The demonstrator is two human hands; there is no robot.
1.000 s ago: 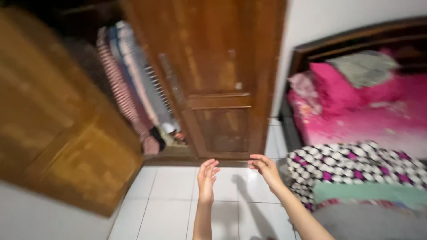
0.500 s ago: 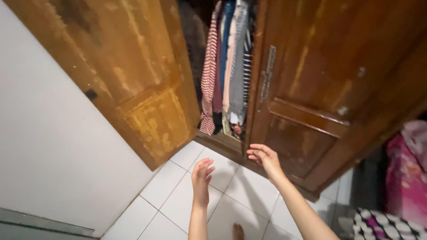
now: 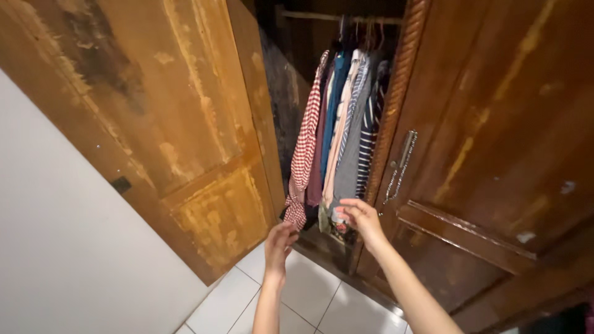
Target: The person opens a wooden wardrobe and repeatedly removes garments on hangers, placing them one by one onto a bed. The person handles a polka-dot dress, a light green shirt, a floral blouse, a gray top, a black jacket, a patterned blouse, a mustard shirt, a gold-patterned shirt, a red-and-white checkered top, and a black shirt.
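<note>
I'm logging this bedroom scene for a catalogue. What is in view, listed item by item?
wardrobe: one, worn brown wood, fills the upper frame.
left door: one, brown, swung open against the wall.
right door: one, brown, shut, right side.
door handle: one, metal, on the right door's edge.
hanging clothes: several, red-striped, teal, pink, grey, navy-striped, on a rail inside.
wall: white, left.
floor tiles: white, bottom.
left hand: open, empty, below the clothes.
right hand: open, at the clothes' lower hems.
</note>
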